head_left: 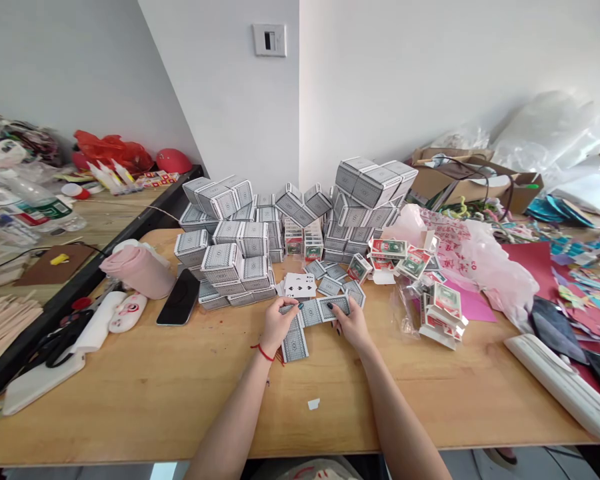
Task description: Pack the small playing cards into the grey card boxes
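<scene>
Left hand (275, 325), right hand (353, 325) on carton (311, 312)

black spade pips on face-up card (300, 285)

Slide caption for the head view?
Left hand and right hand touch grey-backed playing cards on the light wooden table, before stacked grey card boxes.

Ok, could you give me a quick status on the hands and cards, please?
Left hand and right hand both on row of face-down cards. Loose cards and stacked decks just beyond.
</scene>
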A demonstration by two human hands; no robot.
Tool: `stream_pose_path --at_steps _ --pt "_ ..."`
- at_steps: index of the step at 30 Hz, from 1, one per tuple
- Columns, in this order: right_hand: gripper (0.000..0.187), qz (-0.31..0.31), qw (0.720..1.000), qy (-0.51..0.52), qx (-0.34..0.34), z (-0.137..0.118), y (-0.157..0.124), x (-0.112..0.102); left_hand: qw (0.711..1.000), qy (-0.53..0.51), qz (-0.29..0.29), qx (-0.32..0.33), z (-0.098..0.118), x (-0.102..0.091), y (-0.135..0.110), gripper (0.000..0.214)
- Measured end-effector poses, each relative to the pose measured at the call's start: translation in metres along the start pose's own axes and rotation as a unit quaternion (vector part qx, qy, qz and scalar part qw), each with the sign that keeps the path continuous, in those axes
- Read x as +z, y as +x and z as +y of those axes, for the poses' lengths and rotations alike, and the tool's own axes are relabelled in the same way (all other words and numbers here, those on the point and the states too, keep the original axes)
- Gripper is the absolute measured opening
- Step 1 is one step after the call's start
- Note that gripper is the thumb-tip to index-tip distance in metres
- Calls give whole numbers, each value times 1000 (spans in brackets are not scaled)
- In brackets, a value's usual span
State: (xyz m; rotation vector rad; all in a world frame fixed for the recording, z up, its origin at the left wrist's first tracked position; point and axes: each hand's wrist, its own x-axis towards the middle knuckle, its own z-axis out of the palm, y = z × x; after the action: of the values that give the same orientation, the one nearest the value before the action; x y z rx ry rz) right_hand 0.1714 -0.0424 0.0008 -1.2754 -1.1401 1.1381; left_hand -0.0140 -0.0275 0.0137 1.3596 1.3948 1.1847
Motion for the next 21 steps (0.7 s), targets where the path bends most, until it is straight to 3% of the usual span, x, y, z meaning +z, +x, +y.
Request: stream_pose_path --at_steps 9,21 --pt "28 -47 998 -28 7 -1 2 -4 1000 7 -14 3 2 0 -1 10" --pt "29 -71 996 -45 11 -10 -2 5 1000 5 -15 7 2 0 0 11"
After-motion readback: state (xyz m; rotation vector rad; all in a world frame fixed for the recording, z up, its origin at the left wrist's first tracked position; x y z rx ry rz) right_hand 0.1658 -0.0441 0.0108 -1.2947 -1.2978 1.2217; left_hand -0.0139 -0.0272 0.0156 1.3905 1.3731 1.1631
